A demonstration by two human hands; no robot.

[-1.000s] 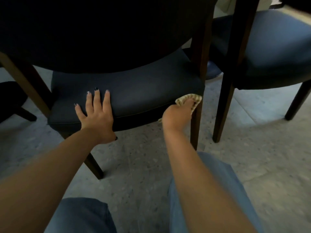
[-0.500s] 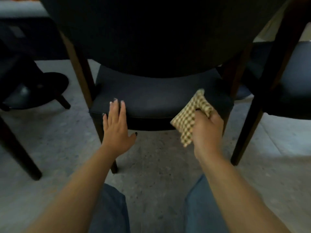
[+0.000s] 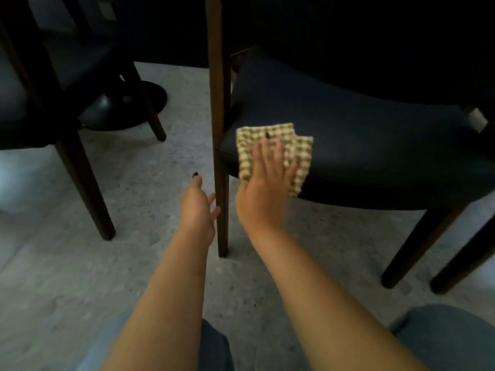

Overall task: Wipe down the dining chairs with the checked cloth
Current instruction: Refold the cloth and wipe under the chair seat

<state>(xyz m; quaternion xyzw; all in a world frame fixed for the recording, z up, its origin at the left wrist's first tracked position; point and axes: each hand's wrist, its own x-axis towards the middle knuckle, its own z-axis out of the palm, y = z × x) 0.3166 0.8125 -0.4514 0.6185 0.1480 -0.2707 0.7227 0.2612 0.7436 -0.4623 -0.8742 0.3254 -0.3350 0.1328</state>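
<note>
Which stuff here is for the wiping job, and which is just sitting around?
For the job: cloth, right hand pressing it, blue seat, chair leg, other chair.
Just there: left hand holding nothing, round black base, floor.

The checked cloth (image 3: pixel 273 153) is partly covered by the right hand (image 3: pixel 263 188), whose fingertips are blurred. The left hand (image 3: pixel 197 204) sits just beside the chair leg (image 3: pixel 221 156); whether its fingers touch the leg cannot be told. The chair (image 3: pixel 348 135) has its backrest lost in darkness toward twelve o'clock. A second chair (image 3: pixel 40 89) at ten o'clock is cut off by the edge.
</note>
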